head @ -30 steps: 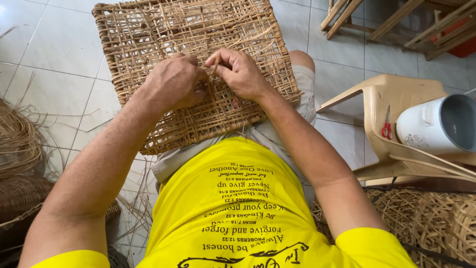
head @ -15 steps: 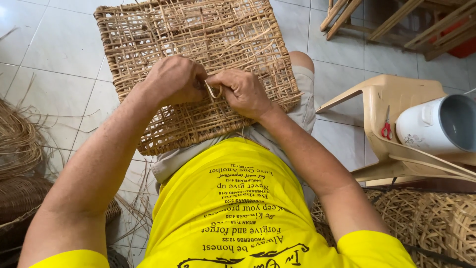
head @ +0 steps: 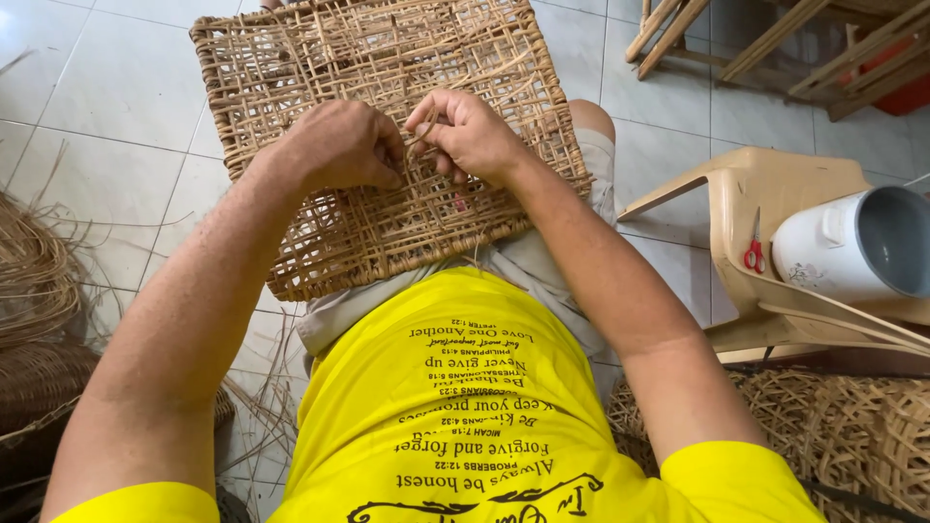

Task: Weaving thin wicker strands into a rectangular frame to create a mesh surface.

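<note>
Nearest, a yellow shirt [head: 465,426] with dark printing, filling the bottom of the view. Just beyond it, resting on the lap, a flat woven rattan panel [head: 378,136], roughly rectangular, open lattice with a thicker braided rim. Long axis running away from the body and leaning a little to the left; near edge touching the shirt, far edge over the tiled floor [head: 87,87].

On the middle of the panel, both hands close together, almost touching. Left hand [head: 339,145] curled closed, knuckles up, pressing on the weave. Right hand [head: 470,131] with fingers bent and pinched on a thin rattan strand [head: 423,138], which runs between the two hands. Cannot tell whether the left fingers also grip this strand.

To the left on the floor, loose rattan coils [head: 34,281]. To the right, a beige plastic stool [head: 775,194] carrying red-handled scissors [head: 754,250] and a white cylindrical container [head: 852,242] lying on its side, opening to the right. Near right corner, more woven basketwork [head: 843,436]. Farthest, at top right, wooden frames [head: 775,39].
</note>
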